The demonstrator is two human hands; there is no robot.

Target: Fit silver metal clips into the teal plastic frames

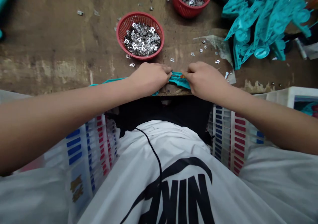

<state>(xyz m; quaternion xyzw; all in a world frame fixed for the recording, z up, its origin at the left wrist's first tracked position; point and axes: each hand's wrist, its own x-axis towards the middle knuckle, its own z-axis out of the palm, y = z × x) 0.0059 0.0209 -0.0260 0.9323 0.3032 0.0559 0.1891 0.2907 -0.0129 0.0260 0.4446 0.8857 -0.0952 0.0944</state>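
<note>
So the teal plastic piece was right at the near edge of the workbench, roughly midway along, with 2 hands on it. Left hand was curled narrow over it, holding it from above, and more teal poked out behind that forearm, though I couldn't tell if it was all 1 part. Right hand had thumb and fingers pinched tight on the other end, with a tiny orange bit right by the fingertips. Couldn't tell if that bit was being gripped too

Just beyond the left hand, further in from the near edge, sat a red basket full of shiny metal clips. A 2nd red basket, also loaded with metal bits, stood toward the far edge. Loose clips were scattered around, and a messy heap of teal parts filled the far right corner. Slatted plastic crates stood below the near edge on either side of a white shirt
</note>
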